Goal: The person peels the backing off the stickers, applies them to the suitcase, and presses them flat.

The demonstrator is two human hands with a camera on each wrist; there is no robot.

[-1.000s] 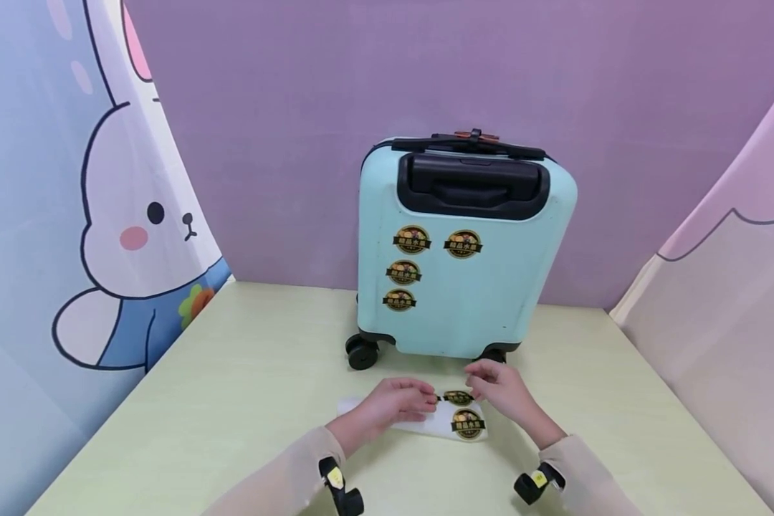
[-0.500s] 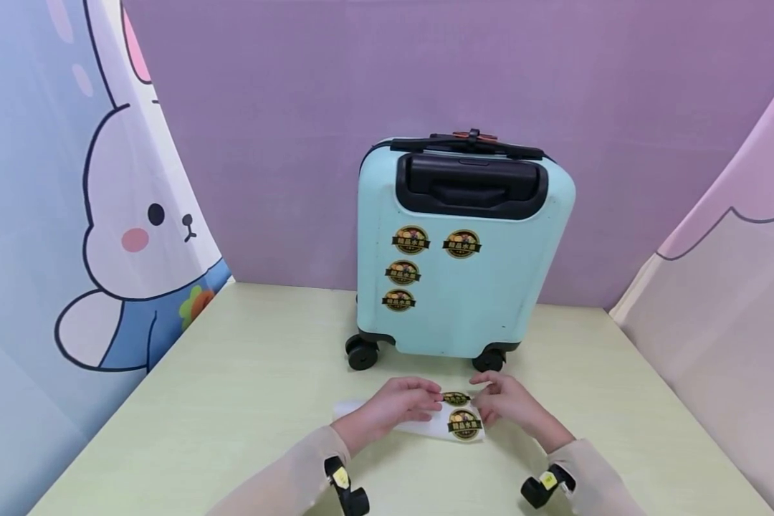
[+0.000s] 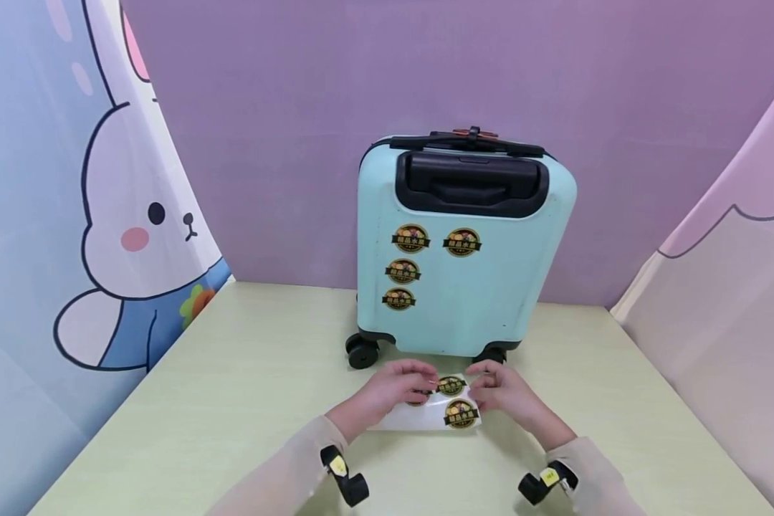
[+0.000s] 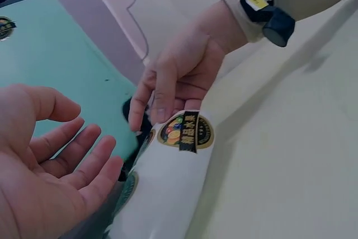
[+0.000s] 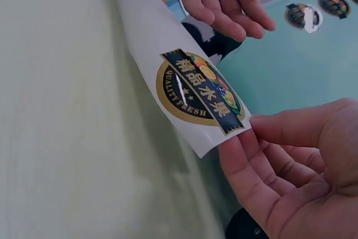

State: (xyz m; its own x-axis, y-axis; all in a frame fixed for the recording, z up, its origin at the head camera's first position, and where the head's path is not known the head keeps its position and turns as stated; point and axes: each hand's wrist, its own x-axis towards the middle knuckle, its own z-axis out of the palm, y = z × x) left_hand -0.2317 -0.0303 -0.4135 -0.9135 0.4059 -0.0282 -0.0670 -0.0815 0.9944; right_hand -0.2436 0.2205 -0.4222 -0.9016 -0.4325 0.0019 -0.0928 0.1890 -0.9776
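Note:
My right hand (image 3: 506, 390) pinches the right end of a white sheet of stickers (image 3: 406, 419), thumb on top and fingers underneath. Round black-and-gold fruit stickers, one of them a sticker (image 5: 201, 90) right by the thumb, are on the sheet. My left hand (image 4: 53, 163) hovers over the sheet's left part with loosely bent fingers and nothing between them, hiding some of the sheet in the head view. Behind both hands a mint-green suitcase (image 3: 471, 301) stands upright, bearing several matching stickers such as the upper left sticker (image 3: 411, 239) on its front.
The suitcase's black wheel (image 3: 362, 352) rests on the pale yellow-green table (image 3: 232, 430), just beyond the sheet. A purple cloth (image 3: 264, 143) hangs at the back. A rabbit-print curtain (image 3: 122, 201) is on the left, and a pale printed curtain (image 3: 735, 287) on the right.
The sheet has shifted away from me and tilted up, showing more of its stickers. My right hand has come to its end and taken hold; the left has moved slightly forward.

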